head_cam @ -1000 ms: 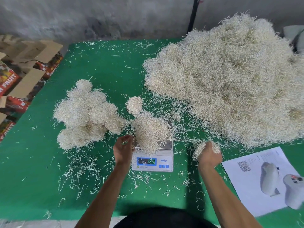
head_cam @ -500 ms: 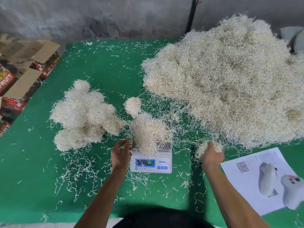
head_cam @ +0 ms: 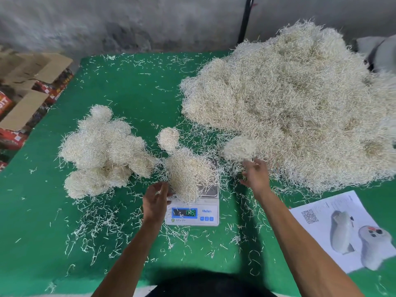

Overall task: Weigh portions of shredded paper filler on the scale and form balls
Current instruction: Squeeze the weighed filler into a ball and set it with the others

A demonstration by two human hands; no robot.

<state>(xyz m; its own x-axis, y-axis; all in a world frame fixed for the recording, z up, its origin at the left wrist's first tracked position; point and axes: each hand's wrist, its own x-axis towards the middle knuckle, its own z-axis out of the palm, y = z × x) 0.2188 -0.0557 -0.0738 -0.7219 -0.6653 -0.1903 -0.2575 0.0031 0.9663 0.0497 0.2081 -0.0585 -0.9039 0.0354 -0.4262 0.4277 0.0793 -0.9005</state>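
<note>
My left hand (head_cam: 156, 200) was beside the scale (head_cam: 194, 213), on its left side, with the fingers loose and apart, holding nothing. The fingertips were just by the portion of shredded paper (head_cam: 189, 174) that sat piled on the scale's tray, but I cannot tell if they touched it. The little screen on the scale glowed blue near my left wrist.

My right hand (head_cam: 256, 175) was to the right of the scale with its fingers spread and empty. Just past those fingers was a loose clump of paper (head_cam: 239, 147), right at the edge of the big heap (head_cam: 295, 108) that went far off to my right.

Past my left hand and further left lay the finished balls (head_cam: 102, 151), bunched together on the green bench (head_cam: 128, 86). One small ball (head_cam: 168, 136) sat alone, just behind the scale. Near my right arm lay a printed sheet (head_cam: 342, 230).
</note>
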